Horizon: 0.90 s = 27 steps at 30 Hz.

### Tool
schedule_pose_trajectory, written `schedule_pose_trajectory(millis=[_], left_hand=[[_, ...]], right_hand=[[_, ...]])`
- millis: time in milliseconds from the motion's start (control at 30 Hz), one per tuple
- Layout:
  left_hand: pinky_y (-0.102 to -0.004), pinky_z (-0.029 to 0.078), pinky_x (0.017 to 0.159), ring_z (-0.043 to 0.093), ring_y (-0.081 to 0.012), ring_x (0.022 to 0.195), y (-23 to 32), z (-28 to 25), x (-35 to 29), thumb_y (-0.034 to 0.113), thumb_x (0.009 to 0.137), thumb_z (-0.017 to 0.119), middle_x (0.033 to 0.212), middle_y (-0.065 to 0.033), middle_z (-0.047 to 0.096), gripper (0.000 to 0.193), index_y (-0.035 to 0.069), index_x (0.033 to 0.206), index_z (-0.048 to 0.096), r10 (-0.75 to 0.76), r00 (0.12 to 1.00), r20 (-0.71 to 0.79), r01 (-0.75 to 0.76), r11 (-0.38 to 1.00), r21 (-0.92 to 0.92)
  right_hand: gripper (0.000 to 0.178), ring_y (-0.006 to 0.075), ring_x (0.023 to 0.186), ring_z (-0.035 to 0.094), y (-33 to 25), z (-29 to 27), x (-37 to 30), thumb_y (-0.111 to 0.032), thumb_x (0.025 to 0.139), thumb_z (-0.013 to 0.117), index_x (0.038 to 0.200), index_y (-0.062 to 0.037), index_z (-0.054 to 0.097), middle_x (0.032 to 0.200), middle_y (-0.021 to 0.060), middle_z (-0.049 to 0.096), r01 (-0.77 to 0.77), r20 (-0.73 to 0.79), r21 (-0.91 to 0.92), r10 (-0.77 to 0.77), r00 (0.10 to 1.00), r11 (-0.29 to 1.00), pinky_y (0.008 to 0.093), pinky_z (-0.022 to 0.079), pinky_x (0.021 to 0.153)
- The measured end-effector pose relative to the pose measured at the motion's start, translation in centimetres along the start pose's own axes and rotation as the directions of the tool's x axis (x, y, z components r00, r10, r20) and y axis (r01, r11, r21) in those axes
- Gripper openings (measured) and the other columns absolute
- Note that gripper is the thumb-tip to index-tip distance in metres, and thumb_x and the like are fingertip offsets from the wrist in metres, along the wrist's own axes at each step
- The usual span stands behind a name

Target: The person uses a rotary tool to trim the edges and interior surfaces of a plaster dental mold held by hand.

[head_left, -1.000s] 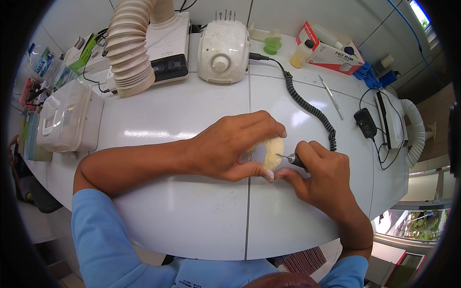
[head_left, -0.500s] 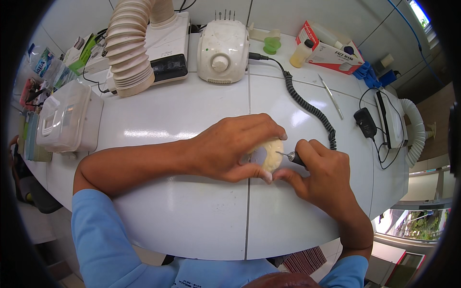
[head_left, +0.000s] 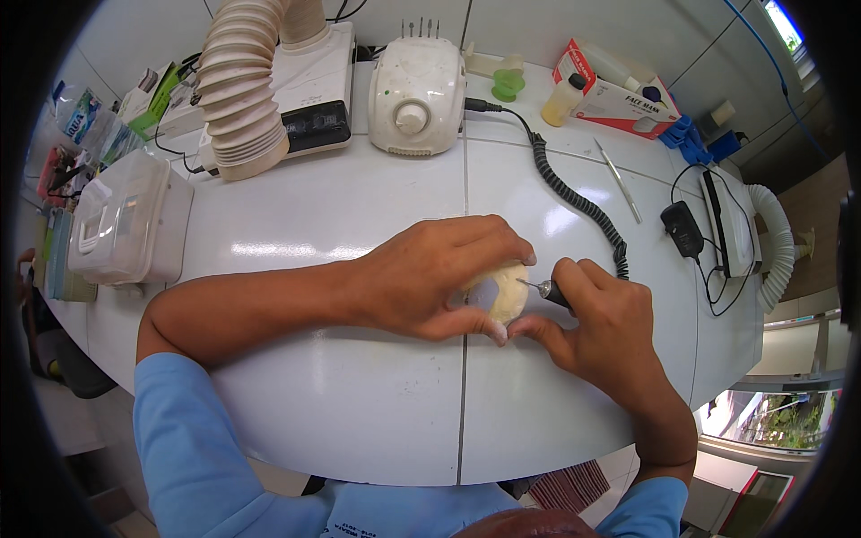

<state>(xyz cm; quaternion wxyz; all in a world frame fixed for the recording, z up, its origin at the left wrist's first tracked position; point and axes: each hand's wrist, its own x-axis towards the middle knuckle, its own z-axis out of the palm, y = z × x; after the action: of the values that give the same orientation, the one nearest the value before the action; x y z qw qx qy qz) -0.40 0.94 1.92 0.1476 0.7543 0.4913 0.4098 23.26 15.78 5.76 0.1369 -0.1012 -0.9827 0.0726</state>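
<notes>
My left hand (head_left: pixel 435 273) is curled round a pale yellow, curved dental cast (head_left: pixel 514 294), thumb on the near side and fingers over the far side. Part of the cast is covered by these fingers. My right hand (head_left: pixel 610 327) grips a dark rotary handpiece (head_left: pixel 557 294) from the right; its thin metal bur meets the cast's surface or sits very close to it. The right thumb rests close by the left thumb. A black coiled cord (head_left: pixel 574 193) runs from behind the right hand to a white motor control box (head_left: pixel 417 99) with a knob.
Far left, a ribbed hose (head_left: pixel 238 90) hangs before a white machine (head_left: pixel 314 81); a lidded plastic box (head_left: pixel 134 215) stands nearer. A slim metal knife-like tool (head_left: pixel 618 179) lies right of the cord. Behind it are a yellow bottle (head_left: pixel 563 100), a carton (head_left: pixel 628 112) and a black adapter (head_left: pixel 682 229).
The cast and the left fingers have tilted or shifted very slightly. The handpiece stays at nearly the same spot against the cast.
</notes>
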Motion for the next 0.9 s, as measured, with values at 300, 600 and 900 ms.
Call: schedule_pose_trajectory(millis=[300,600,900], left_hand=[[-0.0458,0.064,0.096,0.076,-0.0387,0.115,-0.21,0.06,-0.06,0.037,0.086,0.099,0.128,-0.0204,0.073,0.073,0.000,0.138,0.065,0.003,1.000,-0.001,-0.003,1.000,0.017],[-0.0455,0.064,0.097,0.076,-0.0385,0.115,-0.18,0.01,-0.12,0.040,0.085,0.099,0.128,-0.0205,0.073,0.074,-0.001,0.138,0.066,-0.010,1.000,0.008,0.010,1.000,0.024],[-0.0458,0.064,0.096,0.077,-0.0384,0.114,-0.25,0.07,-0.02,0.042,0.086,0.098,0.127,-0.0206,0.074,0.075,-0.001,0.138,0.066,0.004,1.000,0.020,-0.005,1.000,0.028]], right_hand=[[0.060,0.0232,0.054,0.069,-0.37,-0.54,0.04,-0.066,0.086,0.090,0.103,-0.0112,0.074,0.077,0.0037,0.068,0.029,0.052,-0.060,-0.026,0.998,0.998,0.0380,0.048,0.047],[0.061,0.0236,0.053,0.069,-0.32,-0.60,0.00,-0.067,0.086,0.090,0.102,-0.0106,0.073,0.078,0.0041,0.067,0.040,0.076,-0.071,-0.035,0.997,0.997,0.0377,0.048,0.046],[0.062,0.0244,0.054,0.069,0.01,0.04,-0.04,-0.069,0.087,0.088,0.102,-0.0106,0.072,0.078,0.0040,0.067,0.027,0.019,-0.018,-0.026,0.999,0.999,0.0380,0.048,0.046]])
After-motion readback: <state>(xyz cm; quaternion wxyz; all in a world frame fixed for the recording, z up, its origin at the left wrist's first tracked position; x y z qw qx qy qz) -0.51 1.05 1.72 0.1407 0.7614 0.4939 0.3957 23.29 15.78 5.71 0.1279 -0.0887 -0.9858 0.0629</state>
